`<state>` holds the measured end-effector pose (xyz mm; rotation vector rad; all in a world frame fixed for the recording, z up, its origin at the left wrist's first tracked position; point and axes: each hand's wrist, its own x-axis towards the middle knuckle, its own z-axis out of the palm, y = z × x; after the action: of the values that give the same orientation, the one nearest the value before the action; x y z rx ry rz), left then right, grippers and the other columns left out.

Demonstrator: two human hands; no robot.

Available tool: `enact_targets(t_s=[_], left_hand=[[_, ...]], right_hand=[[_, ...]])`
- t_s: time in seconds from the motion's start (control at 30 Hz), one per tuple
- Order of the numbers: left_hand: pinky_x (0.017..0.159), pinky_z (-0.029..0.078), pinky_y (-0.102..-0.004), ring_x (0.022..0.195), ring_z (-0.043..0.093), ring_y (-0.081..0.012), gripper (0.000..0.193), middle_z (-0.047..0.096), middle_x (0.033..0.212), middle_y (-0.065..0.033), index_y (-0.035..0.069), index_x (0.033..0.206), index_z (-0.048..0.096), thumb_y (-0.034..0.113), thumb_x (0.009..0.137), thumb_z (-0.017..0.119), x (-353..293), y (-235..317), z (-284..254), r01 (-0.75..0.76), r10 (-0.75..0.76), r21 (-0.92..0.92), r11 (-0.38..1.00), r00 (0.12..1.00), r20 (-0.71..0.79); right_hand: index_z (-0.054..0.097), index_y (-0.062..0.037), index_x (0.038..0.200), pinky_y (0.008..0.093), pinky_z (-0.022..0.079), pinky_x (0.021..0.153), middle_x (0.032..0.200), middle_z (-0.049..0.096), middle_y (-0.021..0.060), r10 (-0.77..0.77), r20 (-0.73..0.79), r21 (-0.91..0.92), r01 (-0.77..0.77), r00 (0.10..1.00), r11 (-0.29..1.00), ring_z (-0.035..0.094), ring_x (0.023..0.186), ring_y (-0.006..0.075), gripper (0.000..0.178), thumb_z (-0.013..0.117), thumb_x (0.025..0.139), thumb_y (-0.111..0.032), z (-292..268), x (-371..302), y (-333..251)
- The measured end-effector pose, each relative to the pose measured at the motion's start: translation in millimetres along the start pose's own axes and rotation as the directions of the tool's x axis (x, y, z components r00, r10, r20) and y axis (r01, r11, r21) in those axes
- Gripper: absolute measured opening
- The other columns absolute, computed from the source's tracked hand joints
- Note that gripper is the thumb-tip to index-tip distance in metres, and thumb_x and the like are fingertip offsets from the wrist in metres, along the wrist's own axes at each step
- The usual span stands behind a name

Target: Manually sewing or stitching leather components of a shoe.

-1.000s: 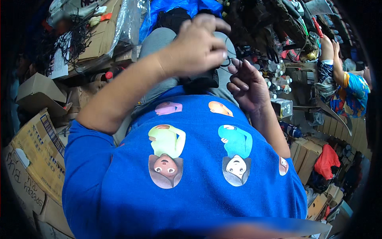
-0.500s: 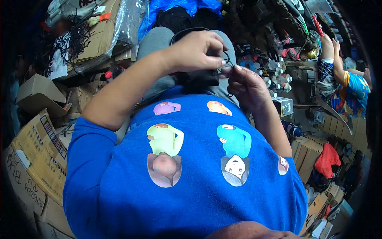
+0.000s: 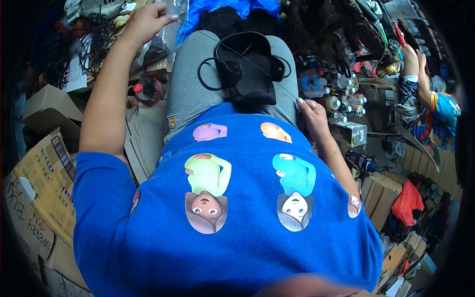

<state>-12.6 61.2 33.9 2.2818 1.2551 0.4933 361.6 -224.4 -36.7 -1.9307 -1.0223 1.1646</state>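
A thin dark thread (image 3: 257, 67) stretches slantwise across my lap between my two hands. Far to the upper left, my left hand (image 3: 146, 22) has its thumb and forefinger pinched on one end. My right hand (image 3: 312, 115), beside my right thigh, pinches the other end. Under the thread, a black, hollow, curved piece (image 3: 250, 86) rests on my lap between my thighs; I cannot make out its exact kind. A dark cord loop (image 3: 200, 74) sticks out from its left side, and a smaller loop shows on its right.
At left are a red-capped bottle of dark drink (image 3: 148, 89), cardboard boxes (image 3: 52, 111) and tangled black cords (image 3: 99, 49). Several small bottles (image 3: 346, 99) stand at right. Farther right is another person (image 3: 438, 116) in bright patterned clothing, near a red bag (image 3: 408, 202).
My hands were close together over the black piece. The left has swung away to the upper left and the right has dropped slightly lower, drawing the thread out between them.
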Motion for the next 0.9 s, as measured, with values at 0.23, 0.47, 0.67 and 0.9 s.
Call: enact_targets(t_s=[0.23,0.47,0.67,0.9], left_hand=[[0.065,0.043,-0.0275,0.069,0.053,-0.0107,0.029,0.056,0.072,0.0006,0.004,0.089,0.060,0.033,0.091,0.060,-9,5,20,0.077,-0.103,-0.426,0.901,0.994,-0.039],[0.082,0.049,-0.0332,0.093,0.065,-0.0232,0.036,0.067,0.100,-0.0181,0.002,0.110,0.064,0.032,0.090,0.060,-53,188,74,-0.185,0.510,-0.547,0.816,0.674,0.534],[0.057,0.039,-0.0329,0.060,0.046,-0.0167,0.031,0.048,0.063,-0.0069,0.000,0.071,0.057,0.026,0.086,0.064,-57,149,-11,-0.123,0.466,-0.505,0.854,0.612,0.638],[0.069,0.042,-0.0276,0.072,0.054,-0.0145,0.031,0.058,0.073,-0.0061,-0.002,0.075,0.062,0.026,0.085,0.063,-117,55,-106,0.302,-0.040,-0.470,0.829,0.871,0.490]], right_hand=[[0.067,-0.0008,0.092,0.0253,0.044,0.072,0.077,0.059,-0.0032,0.091,0.385,0.058,-0.122,0.918,0.991,0.053,0.075,0.0091,0.029,0.066,0.090,-0.029,-31,-18,-29],[0.068,-0.0016,0.109,0.0302,0.048,0.078,0.094,0.064,0.0076,-0.307,0.741,-0.056,0.511,0.597,0.858,0.061,0.089,0.0158,0.032,0.068,0.088,-0.026,-68,-24,-140],[0.067,-0.0032,0.112,0.0271,0.047,0.078,0.096,0.068,0.0022,-0.086,-0.192,-0.063,0.075,0.978,0.995,0.059,0.084,0.0105,0.038,0.066,0.088,-0.033,-142,94,-64],[0.064,-0.0074,0.117,0.0404,0.046,0.094,0.118,0.062,0.0226,0.066,-0.409,-0.760,-0.380,0.910,0.527,0.059,0.111,0.0360,0.060,0.062,0.077,-0.052,-191,204,44]])
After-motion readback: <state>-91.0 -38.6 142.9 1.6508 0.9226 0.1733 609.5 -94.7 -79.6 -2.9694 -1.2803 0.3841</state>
